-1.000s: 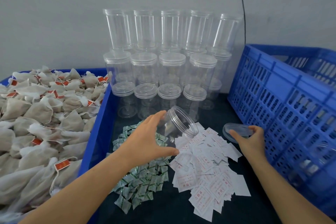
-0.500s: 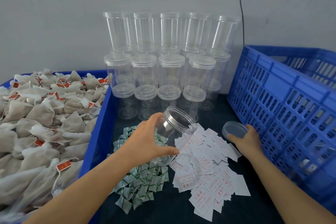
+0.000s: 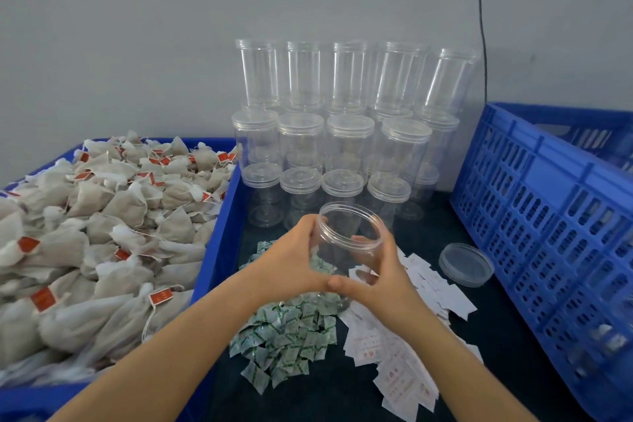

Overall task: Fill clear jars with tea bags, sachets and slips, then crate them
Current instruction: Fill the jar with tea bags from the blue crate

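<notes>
Hands meet around an open clear jar [image 3: 349,243] at the centre of a dark work table [image 3: 507,336]: the left hand [image 3: 294,264] curls round its left wall, the right hand [image 3: 376,274] wraps its right side, and the two thumbs touch at the jar's near face. The jar is tilted slightly, mouth up and lidless. Its clear lid [image 3: 466,264] lies flat on the table at three o'clock, just beside the wall of a blue slatted crate [image 3: 548,216]. Under the forearms, at six o'clock, a heap of green-printed sachets [image 3: 284,336] sits next to a spread of white paper slips [image 3: 394,363] with red print. At twelve o'clock, capped empty jars [image 3: 346,134] stand stacked in tiers against the grey wall. At nine o'clock, a blue bin [image 3: 219,243] is piled high with beige tea bags [image 3: 102,233] carrying red tags.
</notes>
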